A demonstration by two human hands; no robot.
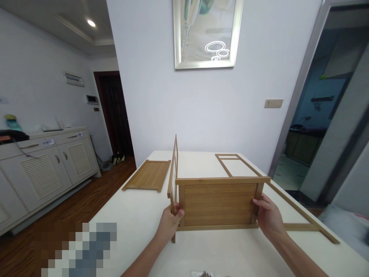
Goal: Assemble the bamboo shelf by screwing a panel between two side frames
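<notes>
A brown wooden panel with a framed border (219, 204) stands upright on its long edge on the white table. My right hand (268, 216) grips its right end, thumb on the near face. At the opposite end, my left hand (172, 220) is closed around the corner where the panel meets an upright wooden side frame (172, 173). That frame stands roughly at right angles to the panel; whether the two are joined I cannot tell. Flat on the table to the left lies a slatted wooden panel (150, 175). Another open wooden frame (296, 204) lies flat behind and to the right.
A small clear bag of hardware (203, 274) lies at the near edge of the white table (129, 219). Beyond the table is a wall with a framed picture (205, 66). A white cabinet (77, 154) stands at left; a doorway is on the right.
</notes>
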